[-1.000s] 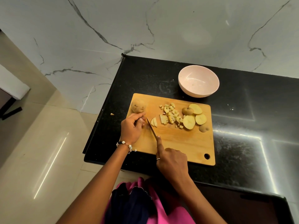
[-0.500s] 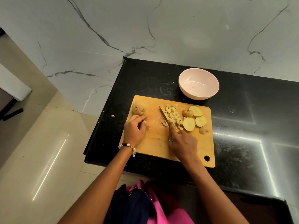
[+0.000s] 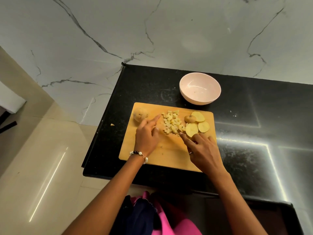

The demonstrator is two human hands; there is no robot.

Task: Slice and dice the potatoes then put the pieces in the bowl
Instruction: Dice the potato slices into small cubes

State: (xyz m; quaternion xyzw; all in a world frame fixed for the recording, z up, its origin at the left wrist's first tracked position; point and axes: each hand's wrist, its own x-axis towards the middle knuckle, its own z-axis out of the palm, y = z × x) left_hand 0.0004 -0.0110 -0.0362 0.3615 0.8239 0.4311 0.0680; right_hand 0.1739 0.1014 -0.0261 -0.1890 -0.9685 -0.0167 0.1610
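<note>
Flanking the diced potato pile (image 3: pixel 172 123) on the cutting board (image 3: pixel 169 155), left hand (image 3: pixel 146 136) fingers extended, holding nothing; right hand (image 3: pixel 202 150) grip unclear, knife not discernible. Slices (image 3: pixel 197 125) right of pile, whole potato (image 3: pixel 139 114) left, bowl (image 3: pixel 200 88) on table behind board.

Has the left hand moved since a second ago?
Yes. The left hand has shifted along the cutting board toward the diced potato pile, fingers now extended.

One bowl (image 3: pixel 200 88), one cutting board (image 3: pixel 169 153), one whole potato (image 3: pixel 139 114), three slices (image 3: pixel 198 122), one heap of dice (image 3: pixel 172 123), two hands.
</note>
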